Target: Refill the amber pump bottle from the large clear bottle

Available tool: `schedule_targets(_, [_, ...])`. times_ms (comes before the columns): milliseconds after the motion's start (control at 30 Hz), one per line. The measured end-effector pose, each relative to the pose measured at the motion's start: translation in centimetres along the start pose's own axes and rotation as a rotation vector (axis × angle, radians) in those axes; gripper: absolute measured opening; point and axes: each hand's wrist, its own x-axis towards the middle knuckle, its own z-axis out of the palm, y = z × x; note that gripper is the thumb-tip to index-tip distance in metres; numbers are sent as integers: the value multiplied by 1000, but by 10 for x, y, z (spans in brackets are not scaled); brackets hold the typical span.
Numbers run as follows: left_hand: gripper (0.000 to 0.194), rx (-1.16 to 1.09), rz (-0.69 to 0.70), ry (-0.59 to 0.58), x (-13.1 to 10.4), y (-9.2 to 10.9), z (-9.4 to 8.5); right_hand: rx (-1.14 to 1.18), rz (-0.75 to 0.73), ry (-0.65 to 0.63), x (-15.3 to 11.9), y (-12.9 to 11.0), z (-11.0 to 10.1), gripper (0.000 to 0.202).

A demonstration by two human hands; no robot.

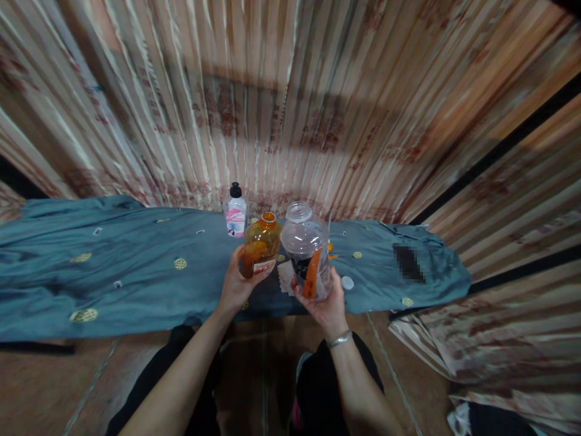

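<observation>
My left hand (236, 280) is wrapped round the lower part of an amber bottle (264, 242), which has an uncapped mouth and a pale label low on its side. Close beside it, a clear plastic jar (305, 233) with a black and orange label rests in my right hand (325, 306), its threaded mouth uncovered. Both containers lean slightly and are held above the cloth. Behind the jar lies a pale scallop-edged piece (285, 277), partly hidden. A round white lid (347, 283) is on the cloth just right of my right hand.
A clear bottle with a black cap and pink label (235, 213) stands toward the back. Teal patterned cloth (145, 284) covers the long table. A small orange item (331, 249) is partly hidden behind the jar. At right lies a pixelated dark object (409, 263). Curtains (272, 109) hang behind.
</observation>
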Motion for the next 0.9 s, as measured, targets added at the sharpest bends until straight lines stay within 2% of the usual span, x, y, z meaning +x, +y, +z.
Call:
schedule_targets(100, [87, 49, 36, 0, -5, 6, -10, 36, 38, 3, -1, 4, 2, 48])
schedule_targets(233, [90, 106, 131, 17, -20, 32, -27, 73, 92, -29, -5, 7, 8, 55])
schedule_targets(300, [78, 185, 265, -33, -33, 47, -33, 80, 130, -65, -8, 10, 10, 60])
schedule_targets(367, [64, 186, 301, -160, -48, 59, -33, 82, 184, -112, -12, 14, 12, 64])
schedule_targets(433, [67, 132, 237, -267, -62, 67, -28, 81, 239, -152, -16, 21, 15, 64])
schedule_targets(533, [79, 77, 67, -303, -76, 71, -19, 61, 305, -215, -24, 38, 23, 63])
schedule_targets(600, [79, 28, -76, -342, -80, 72, -16, 39, 299, -238, -29, 51, 29, 60])
schedule_targets(667, [74, -14, -200, -386, -82, 73, -18, 25, 220, -228, -33, 63, 37, 57])
schedule_targets(733, [70, -18, -274, -375, -83, 75, -24, -19, 171, -224, -34, 71, 43, 58])
schedule_targets(767, [68, -12, -300, -357, -83, 76, -27, -57, 161, -232, -34, 74, 45, 59])
schedule_targets(900, [41, -97, -341, -384, -85, 81, -39, -331, 111, -320, -28, 73, 45, 68])
